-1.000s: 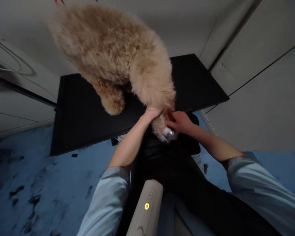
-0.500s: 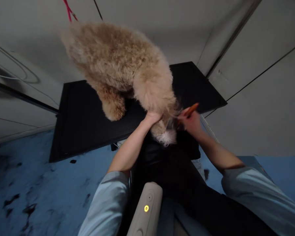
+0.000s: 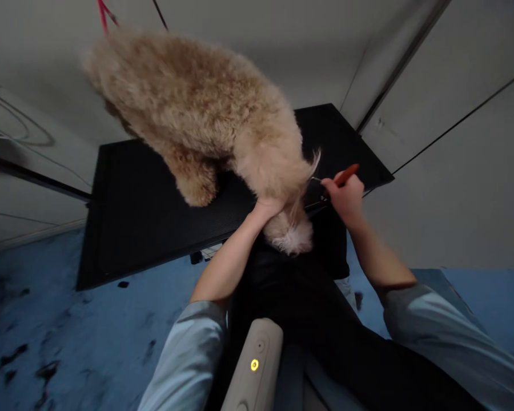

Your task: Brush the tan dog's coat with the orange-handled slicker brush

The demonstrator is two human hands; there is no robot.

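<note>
A curly, light-brown dog (image 3: 205, 108) stands on a black grooming table (image 3: 141, 228), its head bent down over the near edge toward my lap. My left hand (image 3: 272, 206) holds the side of the dog's head, its fingers mostly buried in the fur. The pale muzzle (image 3: 297, 237) points downward below that hand. My right hand (image 3: 346, 194) grips the orange-brown handle of what looks like a slicker brush (image 3: 348, 173), just right of the head. The brush's thin metal part faces the dog; its working face is hard to make out. Wisps of long fur stick up beside it.
A pink-red loop (image 3: 103, 17) hangs at the upper left near the dog's rear. Pale walls (image 3: 445, 171) stand behind and to the right. Dark tufts lie on the blue floor (image 3: 89, 337). A beige device with a yellow light (image 3: 257, 354) is close below the camera.
My right hand has moved up and right with the brush, away from the dog's head, and the fur wisps now stand out. My left hand stays on the head. The view has shifted slightly.
</note>
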